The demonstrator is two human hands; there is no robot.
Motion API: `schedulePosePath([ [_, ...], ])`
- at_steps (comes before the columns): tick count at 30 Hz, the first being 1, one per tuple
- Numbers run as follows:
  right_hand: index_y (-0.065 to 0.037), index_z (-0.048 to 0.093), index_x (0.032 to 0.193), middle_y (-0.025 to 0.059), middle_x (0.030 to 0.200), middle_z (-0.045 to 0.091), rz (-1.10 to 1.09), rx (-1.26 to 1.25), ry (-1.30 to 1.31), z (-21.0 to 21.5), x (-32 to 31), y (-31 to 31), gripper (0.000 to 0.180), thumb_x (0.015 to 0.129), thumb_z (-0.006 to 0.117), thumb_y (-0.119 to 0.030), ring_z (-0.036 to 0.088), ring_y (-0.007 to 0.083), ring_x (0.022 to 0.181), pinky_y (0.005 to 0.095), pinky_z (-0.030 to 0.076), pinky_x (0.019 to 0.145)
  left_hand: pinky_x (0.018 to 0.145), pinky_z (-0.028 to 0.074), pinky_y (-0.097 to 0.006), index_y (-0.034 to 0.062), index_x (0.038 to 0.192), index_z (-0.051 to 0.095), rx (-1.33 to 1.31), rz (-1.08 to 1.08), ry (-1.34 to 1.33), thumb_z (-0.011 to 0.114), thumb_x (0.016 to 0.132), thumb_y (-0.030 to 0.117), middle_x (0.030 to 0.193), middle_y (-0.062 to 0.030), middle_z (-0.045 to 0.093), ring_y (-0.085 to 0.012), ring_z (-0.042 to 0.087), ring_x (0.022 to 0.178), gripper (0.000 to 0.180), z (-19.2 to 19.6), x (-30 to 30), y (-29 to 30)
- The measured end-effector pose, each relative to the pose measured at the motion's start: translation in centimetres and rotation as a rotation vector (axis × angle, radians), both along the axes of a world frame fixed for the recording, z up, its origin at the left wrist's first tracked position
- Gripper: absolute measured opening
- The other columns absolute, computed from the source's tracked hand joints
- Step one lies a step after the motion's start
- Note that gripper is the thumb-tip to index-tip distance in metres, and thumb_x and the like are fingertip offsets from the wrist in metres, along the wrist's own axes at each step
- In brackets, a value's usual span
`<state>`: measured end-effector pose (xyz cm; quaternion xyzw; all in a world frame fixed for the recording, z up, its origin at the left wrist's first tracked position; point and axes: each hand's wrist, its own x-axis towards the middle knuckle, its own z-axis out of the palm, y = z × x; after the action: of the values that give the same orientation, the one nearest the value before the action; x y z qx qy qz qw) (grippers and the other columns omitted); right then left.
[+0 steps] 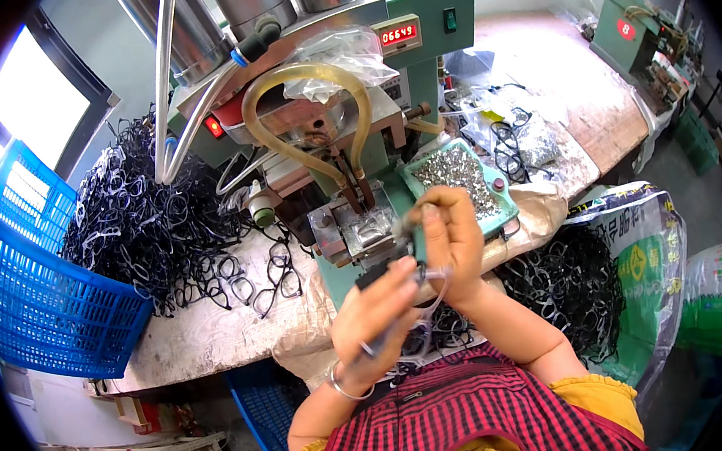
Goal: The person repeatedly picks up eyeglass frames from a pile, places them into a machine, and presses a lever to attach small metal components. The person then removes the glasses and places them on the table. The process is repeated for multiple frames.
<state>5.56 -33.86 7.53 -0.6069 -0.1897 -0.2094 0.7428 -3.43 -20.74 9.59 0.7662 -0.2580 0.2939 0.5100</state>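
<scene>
My left hand (pixel 373 322) is closed around a dark eyeglass frame (pixel 374 343), blurred by motion, in front of the machine. Beside it, my right hand (pixel 451 239) is closed, thumb against bent fingers. A smeared small thing shows at its fingertips, too blurred to name. A pale clear rim (pixel 434 276) lies between the two hands. Just beyond them is the metal fixture (pixel 368 228) of a green press machine (pixel 434 16), beneath two copper-coloured prongs (pixel 359 196). Near my right hand sits a pale green tray (pixel 505 206) of small metal parts (pixel 454 174).
Dark eyeglass frames are heaped (pixel 143 200) at left, by a tipped blue basket (pixel 60 283). More frames fill an open sack (pixel 648 262) at right. Hoses (pixel 306 70) loop above the fixture. Another green machine (pixel 630 30) stands at far right. The wooden bench (pixel 218 343) has a worn front edge.
</scene>
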Motion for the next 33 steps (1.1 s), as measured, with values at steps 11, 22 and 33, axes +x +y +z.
schedulePosePath([
  [11,-0.001,0.063,0.101,-0.0005,0.079,0.06,-0.233,-0.19,0.212,-5.1,4.4,-6.5,0.013,0.101,0.06,-0.014,0.05,0.0068,0.071,0.0237,0.041,0.065,0.086,0.055,-0.038,0.0143,0.123,0.072,0.71,0.052,-0.015,0.07,0.067,0.0,0.129,-0.0098,0.068,-0.0287,0.068,0.108,0.057,3.0,1.6,2.5],
  [22,-0.001,0.067,0.102,0.0022,0.079,0.068,-0.482,-0.499,0.241,-6.9,9.2,-10.3,0.016,0.1,0.061,-0.016,0.057,0.0091,0.07,0.0271,0.046,0.065,0.09,0.055,-0.039,0.0109,0.113,0.074,0.659,-0.004,0.089,0.076,0.075,0.009,0.118,-0.0101,0.073,-0.0294,0.07,0.109,0.038,4.5,2.6,2.7],
  [33,-0.001,0.072,0.096,0.005,0.084,0.073,-0.302,-0.33,0.217,-6.3,6.9,-9.0,0.011,0.088,0.07,-0.009,0.065,0.0108,0.077,0.0261,0.051,0.076,0.108,0.044,-0.045,0.0108,0.131,0.064,0.481,0.072,0.082,0.081,0.068,0.008,0.14,-0.0142,0.059,-0.0366,0.055,0.129,0.066,1.5,0.5,3.5],
])
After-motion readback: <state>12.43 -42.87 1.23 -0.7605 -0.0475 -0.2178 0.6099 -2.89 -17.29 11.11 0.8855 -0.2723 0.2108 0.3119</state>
